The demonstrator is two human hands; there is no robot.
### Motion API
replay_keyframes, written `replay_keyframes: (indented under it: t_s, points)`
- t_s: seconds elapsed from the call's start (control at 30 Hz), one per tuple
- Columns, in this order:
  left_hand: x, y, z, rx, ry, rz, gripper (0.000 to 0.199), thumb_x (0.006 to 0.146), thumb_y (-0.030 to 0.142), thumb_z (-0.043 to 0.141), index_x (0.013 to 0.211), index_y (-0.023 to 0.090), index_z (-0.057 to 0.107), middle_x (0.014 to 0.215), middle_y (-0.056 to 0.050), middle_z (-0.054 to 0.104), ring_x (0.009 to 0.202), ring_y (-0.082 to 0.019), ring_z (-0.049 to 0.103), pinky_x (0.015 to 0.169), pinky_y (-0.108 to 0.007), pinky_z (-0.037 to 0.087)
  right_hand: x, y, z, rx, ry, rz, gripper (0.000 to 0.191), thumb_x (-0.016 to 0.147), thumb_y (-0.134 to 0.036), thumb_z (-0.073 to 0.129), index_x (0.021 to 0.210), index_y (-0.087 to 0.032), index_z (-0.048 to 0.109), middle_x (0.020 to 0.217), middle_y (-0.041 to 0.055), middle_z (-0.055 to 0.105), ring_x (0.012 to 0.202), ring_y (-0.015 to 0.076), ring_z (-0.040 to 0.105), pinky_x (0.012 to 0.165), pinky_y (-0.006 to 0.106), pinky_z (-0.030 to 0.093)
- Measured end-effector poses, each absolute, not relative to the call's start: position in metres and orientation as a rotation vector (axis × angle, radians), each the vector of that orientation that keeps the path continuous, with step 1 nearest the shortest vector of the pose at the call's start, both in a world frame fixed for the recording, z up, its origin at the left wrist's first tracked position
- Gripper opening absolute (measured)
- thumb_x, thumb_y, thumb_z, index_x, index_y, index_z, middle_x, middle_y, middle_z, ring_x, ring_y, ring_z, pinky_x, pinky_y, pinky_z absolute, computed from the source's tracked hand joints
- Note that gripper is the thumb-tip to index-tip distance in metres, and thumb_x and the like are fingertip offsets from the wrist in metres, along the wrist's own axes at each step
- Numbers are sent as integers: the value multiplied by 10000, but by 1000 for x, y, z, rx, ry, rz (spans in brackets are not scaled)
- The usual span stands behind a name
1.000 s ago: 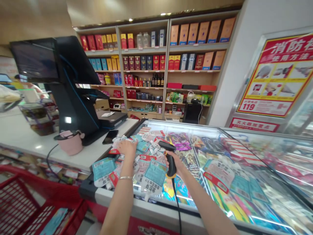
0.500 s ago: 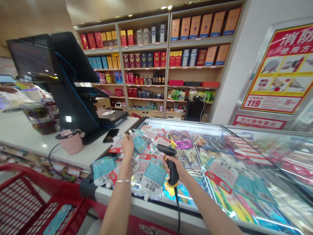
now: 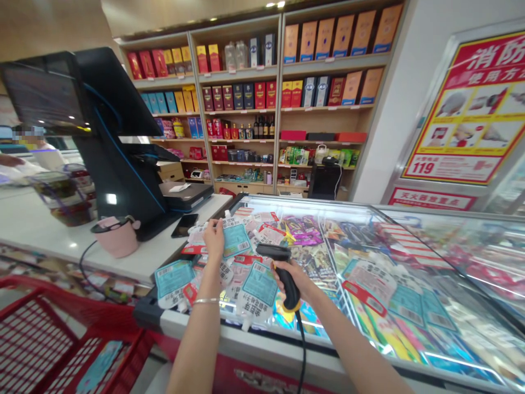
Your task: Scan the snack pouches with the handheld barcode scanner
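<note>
My right hand [image 3: 293,279] is wrapped round the grip of a black and yellow barcode scanner [image 3: 292,293], whose head points left over the pouches. My left hand [image 3: 214,238] is closed on the left edge of a blue and white spouted drink pouch [image 3: 235,238], lifted a little off the pile; its fingertips are partly hidden. Under both hands, more spouted pouches lie spread on the glass lid of a chest freezer. One blue pouch [image 3: 259,287] lies face up at the front, and another pouch [image 3: 175,280] rests at the left corner.
A pink cup [image 3: 116,236], a phone [image 3: 185,225] and a black checkout terminal [image 3: 123,148] stand on the white counter at left. A red shopping basket [image 3: 36,323] is at lower left. Other pouches [image 3: 371,284] lie farther right on the freezer. Shelves of boxes stand behind.
The scanner in my right hand has shifted slightly left, towards the held pouch. The pouch in my left hand has turned, its blue face now more squarely towards me.
</note>
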State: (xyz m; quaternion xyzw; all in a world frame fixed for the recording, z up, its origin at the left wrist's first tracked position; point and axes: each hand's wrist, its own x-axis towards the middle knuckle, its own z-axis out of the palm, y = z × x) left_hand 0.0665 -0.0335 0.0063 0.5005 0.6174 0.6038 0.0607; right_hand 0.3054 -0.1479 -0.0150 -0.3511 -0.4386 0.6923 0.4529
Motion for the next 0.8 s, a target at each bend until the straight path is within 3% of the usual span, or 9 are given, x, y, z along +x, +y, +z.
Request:
replay_keyframes:
  t_s: [0.27,0.8]
  points:
    - [69,-35,5,1614,1907,1774,253,865,417,470,786,206,586,521,46,452,531,-136,429,596,-257,292,304,-148,-14,-949,-1110,1712,301,663,-426,688,609,-171,537,477,-49,487,345,68,431,323,196,338]
    - [68,-33,3,1642,1940,1740,253,874,412,440,792,208,565,533,38,462,541,-151,446,602,-267,302,306,-147,-14,-902,-1096,1719,290,642,-410,708,645,-175,539,502,-45,519,354,72,436,333,203,331]
